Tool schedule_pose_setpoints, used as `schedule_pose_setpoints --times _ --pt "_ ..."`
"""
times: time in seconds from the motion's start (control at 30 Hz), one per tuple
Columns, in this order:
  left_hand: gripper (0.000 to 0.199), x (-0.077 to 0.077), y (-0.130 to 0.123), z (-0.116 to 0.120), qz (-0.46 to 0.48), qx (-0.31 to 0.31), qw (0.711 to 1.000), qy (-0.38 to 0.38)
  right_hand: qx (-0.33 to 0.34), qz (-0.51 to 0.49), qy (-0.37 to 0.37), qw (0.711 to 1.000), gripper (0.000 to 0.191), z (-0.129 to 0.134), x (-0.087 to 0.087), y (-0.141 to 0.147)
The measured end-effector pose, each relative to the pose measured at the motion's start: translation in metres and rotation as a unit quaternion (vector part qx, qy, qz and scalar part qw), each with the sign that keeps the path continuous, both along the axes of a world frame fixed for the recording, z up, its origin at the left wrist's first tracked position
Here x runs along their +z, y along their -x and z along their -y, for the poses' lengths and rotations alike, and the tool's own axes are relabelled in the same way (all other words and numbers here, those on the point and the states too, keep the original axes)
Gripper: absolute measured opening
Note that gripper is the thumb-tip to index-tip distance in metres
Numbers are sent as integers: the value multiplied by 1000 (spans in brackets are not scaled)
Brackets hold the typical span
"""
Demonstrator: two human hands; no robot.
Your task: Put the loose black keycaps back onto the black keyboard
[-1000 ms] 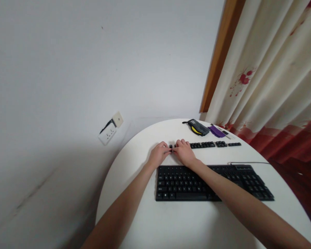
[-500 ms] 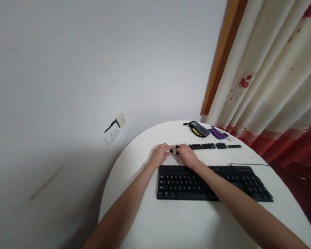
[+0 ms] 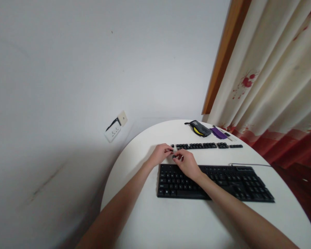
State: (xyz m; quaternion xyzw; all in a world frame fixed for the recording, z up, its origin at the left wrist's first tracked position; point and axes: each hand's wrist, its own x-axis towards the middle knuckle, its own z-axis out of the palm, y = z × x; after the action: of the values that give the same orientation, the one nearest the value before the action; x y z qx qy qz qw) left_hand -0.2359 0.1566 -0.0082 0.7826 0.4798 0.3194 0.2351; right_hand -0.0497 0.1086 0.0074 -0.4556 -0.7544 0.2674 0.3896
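Observation:
A black keyboard [image 3: 178,193] lies on the white round table [image 3: 142,214], with my right forearm across it. Behind it runs a row of small black keycaps [image 3: 204,145]. My right hand [image 3: 187,164] is above the keyboard's back edge, thumb and fingertips pinched on a small black keycap [image 3: 174,156]. To its left, my left hand [image 3: 161,154] is at the row's left end with its fingers drawn together; a dark bit shows at the fingertips, too small to make out.
Behind the keycaps lie a dark grey pouch with yellow [image 3: 200,129], a purple cloth [image 3: 218,132] and thin tools [image 3: 229,136]. A cable [image 3: 248,164] runs to the right. The wall with a socket [image 3: 113,131] borders the left; a curtain [image 3: 264,79] hangs at the right.
My right hand has moved back toward me and slightly down, uncovering more of the keycap row's left part. My left hand has barely moved. The view has shifted slightly.

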Motion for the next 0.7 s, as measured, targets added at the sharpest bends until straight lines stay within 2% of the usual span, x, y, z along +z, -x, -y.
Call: schedule_pose_setpoints --times 0.17,0.27,0.37,0.53,0.7 --pt "14 31 19 32 46 -8 995 88 27 -44 67 996 7 16 -4 14" --pt "16 42 33 55 60 -21 990 124 58 -55 96 992 4 18 -7 20" --pt "16 37 40 70 66 -26 987 146 68 -70 107 989 7 16 -12 23" --pt "18 16 44 76 124 -13 958 259 49 -126 142 981 11 14 -19 21" --pt "15 14 45 73 104 -24 967 229 49 -133 153 978 12 15 -19 20"
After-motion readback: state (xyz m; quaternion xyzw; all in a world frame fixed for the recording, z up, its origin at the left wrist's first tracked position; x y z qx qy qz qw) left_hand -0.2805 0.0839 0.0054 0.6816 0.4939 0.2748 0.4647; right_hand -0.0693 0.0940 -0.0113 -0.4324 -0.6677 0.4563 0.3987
